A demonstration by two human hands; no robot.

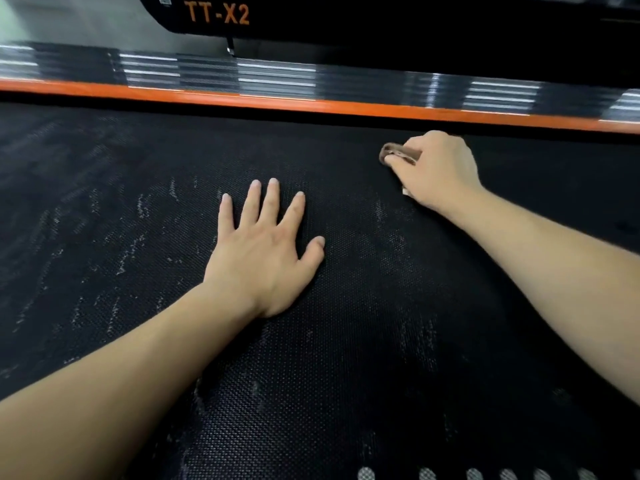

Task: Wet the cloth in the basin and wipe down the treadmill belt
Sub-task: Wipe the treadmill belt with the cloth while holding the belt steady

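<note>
The black textured treadmill belt (346, 341) fills most of the view and carries pale streaks of lint or damp. My left hand (266, 247) lies flat on the belt near the middle, fingers spread, holding nothing. My right hand (436, 168) presses down on the belt at the far right, close to the orange strip, with its fingers closed on a small brownish cloth (398, 154). Only a bunched end of the cloth pokes out past the fingers, and a pale scrap shows under the heel of the hand. The basin is not in view.
An orange strip (242, 100) runs along the belt's far edge, with a ribbed black side rail (277, 76) behind it. Above that is the black treadmill frame marked "TT-X2" (216, 12). Grey dots (426, 474) line the belt's near edge.
</note>
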